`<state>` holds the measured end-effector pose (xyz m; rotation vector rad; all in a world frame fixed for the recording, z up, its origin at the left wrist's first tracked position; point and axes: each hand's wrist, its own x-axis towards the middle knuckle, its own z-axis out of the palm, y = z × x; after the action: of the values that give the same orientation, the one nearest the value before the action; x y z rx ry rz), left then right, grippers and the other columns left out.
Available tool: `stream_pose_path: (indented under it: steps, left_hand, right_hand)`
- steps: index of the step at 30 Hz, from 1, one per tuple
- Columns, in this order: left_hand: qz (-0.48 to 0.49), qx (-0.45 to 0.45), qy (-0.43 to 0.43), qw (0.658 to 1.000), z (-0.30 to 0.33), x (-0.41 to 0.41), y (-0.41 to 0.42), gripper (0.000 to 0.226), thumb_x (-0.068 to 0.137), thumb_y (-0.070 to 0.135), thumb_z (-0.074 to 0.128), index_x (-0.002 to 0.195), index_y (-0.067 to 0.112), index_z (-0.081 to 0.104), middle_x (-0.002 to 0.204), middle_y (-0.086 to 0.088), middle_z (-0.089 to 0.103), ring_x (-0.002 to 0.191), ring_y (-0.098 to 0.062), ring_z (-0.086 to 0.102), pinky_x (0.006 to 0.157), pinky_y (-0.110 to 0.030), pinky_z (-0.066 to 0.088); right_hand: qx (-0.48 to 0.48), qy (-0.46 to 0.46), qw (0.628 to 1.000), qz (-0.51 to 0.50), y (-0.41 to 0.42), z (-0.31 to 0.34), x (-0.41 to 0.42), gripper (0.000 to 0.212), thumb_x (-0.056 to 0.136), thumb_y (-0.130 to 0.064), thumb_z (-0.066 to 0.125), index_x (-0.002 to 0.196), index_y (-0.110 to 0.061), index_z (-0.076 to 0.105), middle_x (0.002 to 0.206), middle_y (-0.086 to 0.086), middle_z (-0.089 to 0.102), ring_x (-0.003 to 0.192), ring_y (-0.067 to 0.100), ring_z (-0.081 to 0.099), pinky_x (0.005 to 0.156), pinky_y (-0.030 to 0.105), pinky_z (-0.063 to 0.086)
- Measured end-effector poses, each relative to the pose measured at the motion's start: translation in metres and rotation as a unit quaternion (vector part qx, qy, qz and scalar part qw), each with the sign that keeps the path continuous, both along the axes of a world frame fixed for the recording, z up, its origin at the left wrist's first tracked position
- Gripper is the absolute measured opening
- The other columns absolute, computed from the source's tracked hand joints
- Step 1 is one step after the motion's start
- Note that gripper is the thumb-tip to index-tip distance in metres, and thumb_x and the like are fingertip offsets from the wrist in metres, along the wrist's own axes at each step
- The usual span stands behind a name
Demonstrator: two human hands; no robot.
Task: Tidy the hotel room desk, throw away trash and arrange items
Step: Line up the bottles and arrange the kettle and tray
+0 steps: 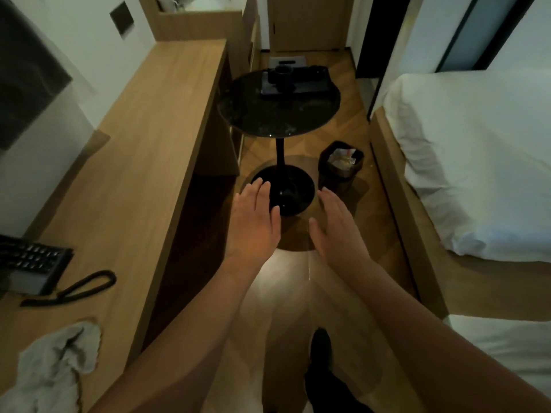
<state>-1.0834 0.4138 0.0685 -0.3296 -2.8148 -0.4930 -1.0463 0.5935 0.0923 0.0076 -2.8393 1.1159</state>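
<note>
A long wooden desk [143, 162] runs along the left wall. On its near end lie a black telephone [32, 263] with a coiled cord and a crumpled grey cloth [56, 365]. My left hand [253, 222] and my right hand [334, 228] are stretched out side by side over the floor, fingers straight, holding nothing. A small dark trash bin [340, 163] with crumpled paper inside stands on the floor ahead of my right hand.
A round black pedestal table [277, 105] stands beside the desk, carrying a dark tray [295, 81] with cups. A white bed [471, 162] fills the right side. A narrow wooden floor aisle [301, 293] runs between desk and bed. A door is at the far end.
</note>
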Motion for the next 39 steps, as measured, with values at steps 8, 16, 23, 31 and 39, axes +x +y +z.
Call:
stream_pose_path:
  steps: [8, 16, 23, 31, 39]
  left_hand:
    - [0.028, 0.011, -0.007, 1.000, 0.003, -0.132, 0.044, 0.051, 0.106, 0.035, 0.039, 0.153, 0.015, 0.033, 0.159, -0.006, 0.036, 0.150, -0.022, 0.028, 0.123, -0.049, 0.026]
    - [0.047, 0.054, -0.050, 0.996, -0.019, -0.271, 0.037, 0.051, 0.106, 0.036, 0.035, 0.153, 0.018, 0.031, 0.159, -0.004, 0.035, 0.150, -0.019, 0.026, 0.125, -0.048, 0.022]
    - [0.054, 0.055, -0.069, 0.995, -0.027, -0.423, 0.021, 0.054, 0.105, 0.036, 0.037, 0.154, 0.014, 0.032, 0.160, -0.006, 0.035, 0.150, -0.021, 0.029, 0.124, -0.048, 0.026]
    - [0.053, 0.074, -0.102, 0.991, -0.037, -0.539, 0.047, 0.053, 0.106, 0.033, 0.042, 0.155, 0.013, 0.033, 0.160, -0.005, 0.035, 0.150, -0.018, 0.028, 0.125, -0.045, 0.022]
    - [0.104, 0.111, -0.134, 0.979, -0.051, -0.658, 0.078, 0.055, 0.105, 0.030, 0.046, 0.155, 0.011, 0.034, 0.161, -0.006, 0.034, 0.151, -0.019, 0.026, 0.125, -0.042, 0.025]
  right_hand:
    - [0.001, -0.004, 1.000, 0.003, 0.044, 0.013, -0.149, 0.059, 0.098, -0.019, 0.056, 0.152, -0.015, 0.033, 0.157, 0.002, 0.035, 0.147, 0.014, 0.028, 0.120, 0.034, 0.026]
    - [0.006, -0.044, 0.999, 0.015, 0.031, -0.011, -0.294, 0.058, 0.099, -0.022, 0.054, 0.152, -0.020, 0.032, 0.159, -0.002, 0.032, 0.147, 0.011, 0.024, 0.121, 0.037, 0.024]
    - [0.034, -0.080, 0.996, -0.006, 0.018, -0.015, -0.431, 0.059, 0.100, -0.024, 0.054, 0.153, -0.024, 0.030, 0.161, -0.007, 0.025, 0.148, 0.008, 0.020, 0.117, 0.027, 0.019]
    - [0.018, -0.115, 0.992, -0.042, 0.045, -0.030, -0.548, 0.059, 0.100, -0.025, 0.053, 0.154, -0.023, 0.029, 0.162, -0.005, 0.025, 0.148, 0.009, 0.020, 0.115, 0.025, 0.018]
    - [-0.027, -0.136, 0.990, -0.036, 0.101, -0.052, -0.677, 0.058, 0.101, -0.025, 0.052, 0.154, -0.023, 0.028, 0.161, -0.006, 0.024, 0.148, 0.008, 0.020, 0.118, 0.028, 0.022]
